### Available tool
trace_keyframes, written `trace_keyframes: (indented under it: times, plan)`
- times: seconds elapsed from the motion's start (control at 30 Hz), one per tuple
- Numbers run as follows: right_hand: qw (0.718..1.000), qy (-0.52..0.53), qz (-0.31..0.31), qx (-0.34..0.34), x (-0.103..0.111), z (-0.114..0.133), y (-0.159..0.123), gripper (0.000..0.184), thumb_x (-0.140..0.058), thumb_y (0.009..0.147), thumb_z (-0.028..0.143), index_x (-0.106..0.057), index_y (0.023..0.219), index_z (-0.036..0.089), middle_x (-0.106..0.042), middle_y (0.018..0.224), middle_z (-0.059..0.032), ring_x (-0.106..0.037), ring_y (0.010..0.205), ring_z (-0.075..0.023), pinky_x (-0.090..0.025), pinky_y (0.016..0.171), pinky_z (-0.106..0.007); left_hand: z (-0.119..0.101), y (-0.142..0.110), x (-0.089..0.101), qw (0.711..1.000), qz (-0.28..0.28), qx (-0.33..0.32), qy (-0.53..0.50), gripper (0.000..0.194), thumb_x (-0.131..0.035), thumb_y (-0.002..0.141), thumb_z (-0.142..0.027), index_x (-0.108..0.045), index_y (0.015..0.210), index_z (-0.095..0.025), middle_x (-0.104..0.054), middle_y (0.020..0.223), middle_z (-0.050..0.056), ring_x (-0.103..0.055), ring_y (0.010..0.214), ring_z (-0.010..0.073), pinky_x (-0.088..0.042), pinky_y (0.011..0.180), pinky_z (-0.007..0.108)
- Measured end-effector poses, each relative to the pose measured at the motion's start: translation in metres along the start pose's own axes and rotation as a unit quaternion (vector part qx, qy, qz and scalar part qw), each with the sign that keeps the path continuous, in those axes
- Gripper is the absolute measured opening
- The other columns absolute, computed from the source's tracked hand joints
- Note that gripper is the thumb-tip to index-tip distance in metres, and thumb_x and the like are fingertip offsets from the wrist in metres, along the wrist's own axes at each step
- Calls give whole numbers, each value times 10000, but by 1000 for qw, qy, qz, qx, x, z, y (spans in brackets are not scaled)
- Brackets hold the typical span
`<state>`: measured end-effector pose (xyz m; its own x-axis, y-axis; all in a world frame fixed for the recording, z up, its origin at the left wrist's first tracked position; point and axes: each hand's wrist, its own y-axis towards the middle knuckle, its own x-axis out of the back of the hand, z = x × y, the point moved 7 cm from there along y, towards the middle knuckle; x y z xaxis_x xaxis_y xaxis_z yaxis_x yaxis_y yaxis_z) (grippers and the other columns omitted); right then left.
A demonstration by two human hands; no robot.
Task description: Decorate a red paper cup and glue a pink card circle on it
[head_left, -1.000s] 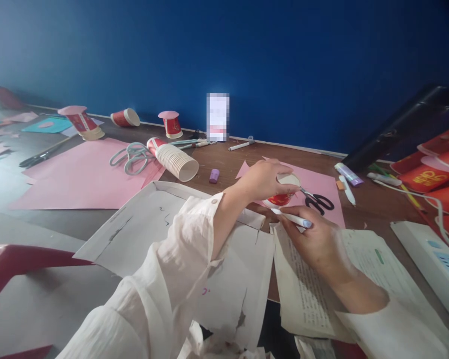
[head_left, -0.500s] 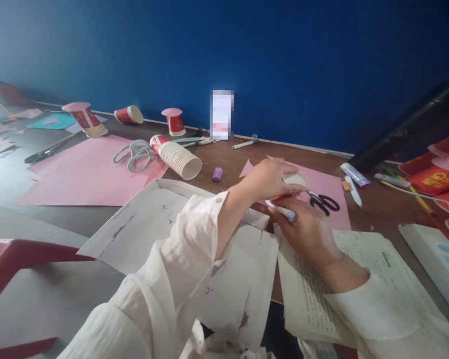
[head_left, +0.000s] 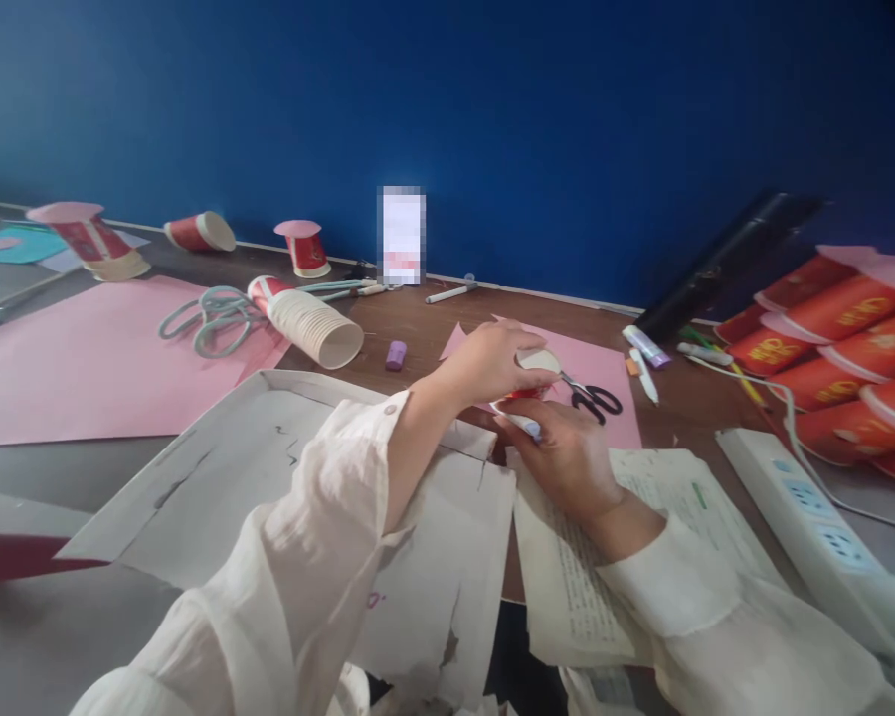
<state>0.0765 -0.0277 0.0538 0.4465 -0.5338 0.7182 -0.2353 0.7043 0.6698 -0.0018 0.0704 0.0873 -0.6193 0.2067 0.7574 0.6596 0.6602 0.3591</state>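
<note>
Compared with one second ago, the view is now turned more to the right, so more of the red tubes (head_left: pixel 839 373) show at the right edge. The right hand (head_left: pixel 567 447) has come closer to the left hand (head_left: pixel 496 363). Earlier, a longer part of the white pen (head_left: pixel 526 428) was visible; now mainly its bluish end comes out from the fingers, and less of the cup's red wall can be seen. The left hand continues to hold the paper cup (head_left: pixel 537 362).

The cup lies between the left thumb and the other left fingers, which are clamped on it: the thumb crosses its near side, while the fingers curve over its far side. Its pale round end faces up. The right fingers are closed on the pen, just below the left thumb. The right index finger reaches the lower part of the cup, but I cannot tell if it presses there. Beside the cup, black-handled scissors (head_left: pixel 597 400) lie on a pink sheet (head_left: pixel 627 423).
</note>
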Motion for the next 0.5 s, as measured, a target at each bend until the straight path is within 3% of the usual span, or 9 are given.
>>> trace_keyframes:
  times: [0.23,0.5]
  plan:
    - [996,24,38,-79,-3,-15,-7,229,-603,942,372,-761,1007,219,-782,895,-59,-732,808,-216,-543,746,-337,3,-1,0,1000,-6,29,-10,416,-664,825,-538,-743,1093,-229,-698,1043,46,-643,956,204,-469,852,297]
    - [996,28,38,-72,0,-11,-3,180,-602,929,314,-751,937,214,-773,910,-63,-709,882,-225,-534,802,-352,4,-1,0,999,-5,32,-6,434,-677,808,-559,-741,1096,-241,-698,1097,50,-646,1005,221,-485,898,314]
